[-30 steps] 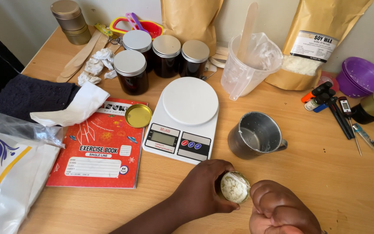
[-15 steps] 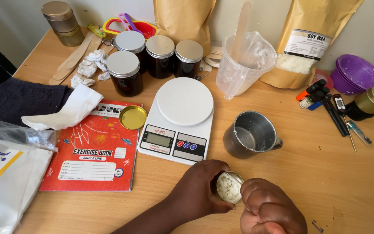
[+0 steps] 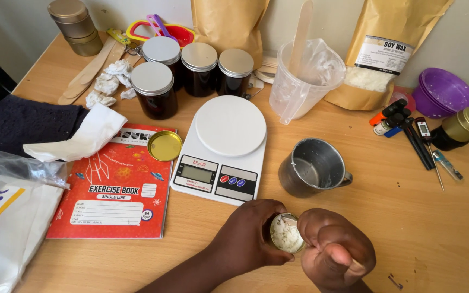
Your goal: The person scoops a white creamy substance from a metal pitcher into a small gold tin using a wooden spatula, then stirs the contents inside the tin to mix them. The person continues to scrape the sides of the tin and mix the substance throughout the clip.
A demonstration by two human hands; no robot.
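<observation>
My left hand (image 3: 251, 233) grips a small round tin (image 3: 286, 234) filled with pale wax, tilted toward me near the table's front edge. My right hand (image 3: 335, 252) is closed into a fist right beside the tin, its knuckles touching the rim; whatever it pinches is hidden by the fingers. Just behind the hands stands a metal mug (image 3: 313, 173) with white residue inside. A white kitchen scale (image 3: 221, 149) sits to the mug's left. A loose gold lid (image 3: 164, 145) lies on a red exercise book (image 3: 112, 190).
Several dark jars with silver lids (image 3: 191, 70) stand at the back, next to a clear plastic jug with a wooden stick (image 3: 302, 76) and brown paper bags (image 3: 386, 54). Purple bowls (image 3: 443, 92), a gold-lidded jar (image 3: 462, 127) and pens and thermometers (image 3: 416, 135) lie right. Dark cloth (image 3: 17, 122) and plastic bags (image 3: 6, 217) lie left.
The two hands have stayed together around the tin, with my right fist working slightly at its rim. The view shifted a little; nothing on the table moved.
</observation>
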